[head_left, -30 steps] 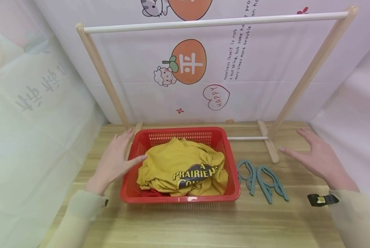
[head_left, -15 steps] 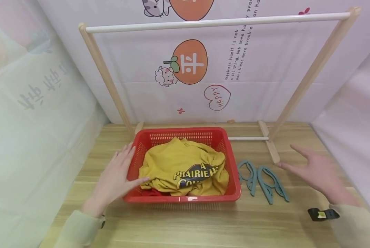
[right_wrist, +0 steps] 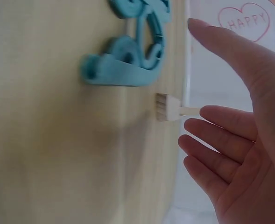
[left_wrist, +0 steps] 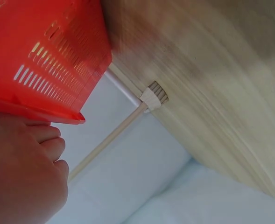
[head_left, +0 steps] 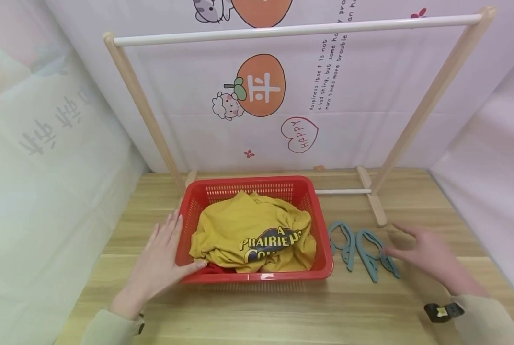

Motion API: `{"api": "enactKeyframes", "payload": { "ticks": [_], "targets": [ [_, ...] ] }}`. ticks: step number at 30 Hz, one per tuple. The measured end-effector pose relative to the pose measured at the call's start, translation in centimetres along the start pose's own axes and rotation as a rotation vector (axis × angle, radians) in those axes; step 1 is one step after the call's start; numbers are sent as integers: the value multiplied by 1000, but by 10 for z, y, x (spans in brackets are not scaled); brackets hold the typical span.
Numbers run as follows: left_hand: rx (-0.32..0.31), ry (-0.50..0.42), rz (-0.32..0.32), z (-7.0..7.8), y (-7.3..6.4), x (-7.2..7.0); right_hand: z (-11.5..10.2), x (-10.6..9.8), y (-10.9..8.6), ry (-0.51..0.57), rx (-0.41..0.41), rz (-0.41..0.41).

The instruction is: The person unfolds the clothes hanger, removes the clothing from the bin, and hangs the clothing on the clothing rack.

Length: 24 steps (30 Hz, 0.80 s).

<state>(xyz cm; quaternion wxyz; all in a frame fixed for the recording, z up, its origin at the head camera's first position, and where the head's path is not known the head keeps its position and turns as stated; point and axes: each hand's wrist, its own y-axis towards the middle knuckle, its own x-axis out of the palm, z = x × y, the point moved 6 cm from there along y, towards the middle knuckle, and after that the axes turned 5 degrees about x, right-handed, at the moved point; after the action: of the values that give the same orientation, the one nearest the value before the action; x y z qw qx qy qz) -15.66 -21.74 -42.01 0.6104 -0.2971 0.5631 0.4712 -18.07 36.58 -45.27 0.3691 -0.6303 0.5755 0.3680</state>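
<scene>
A red plastic basket (head_left: 325,258) stands on the wooden table, holding a crumpled yellow T-shirt (head_left: 252,225) with printed lettering. Some red cloth (head_left: 213,269) peeks out under the shirt. My left hand (head_left: 153,270) is at the basket's left side, fingers straight along the outside and thumb over the front left rim. In the left wrist view the fingers are right under the basket's rim (left_wrist: 34,112). My right hand (head_left: 429,261) hovers beside two blue folding hangers, the left one (head_left: 349,251) and the right one (head_left: 371,266). Its fingers are spread, with nothing in them.
A wooden garment rack with a white top bar (head_left: 300,31) stands behind the basket. Its right foot (head_left: 377,211) reaches forward near the hangers. White printed cloth (head_left: 188,134) hangs at the back and sides.
My right hand has come down and forward toward the hangers. My left hand has lowered a little along the basket's left side, its thumb moving down to the rim. Basket and hangers stay put.
</scene>
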Motion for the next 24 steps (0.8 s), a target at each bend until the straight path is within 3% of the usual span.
{"api": "enactKeyframes", "payload": {
  "ticks": [11,20,24],
  "targets": [
    [-34,1,-54,2,-1,3,5,25,-12,39,-31,-10],
    [-43,13,-75,3,-3,1,7,29,-9,19,-48,40],
    [-41,11,-69,4,-4,0,9,30,-7,20,-22,23]
  ]
}}
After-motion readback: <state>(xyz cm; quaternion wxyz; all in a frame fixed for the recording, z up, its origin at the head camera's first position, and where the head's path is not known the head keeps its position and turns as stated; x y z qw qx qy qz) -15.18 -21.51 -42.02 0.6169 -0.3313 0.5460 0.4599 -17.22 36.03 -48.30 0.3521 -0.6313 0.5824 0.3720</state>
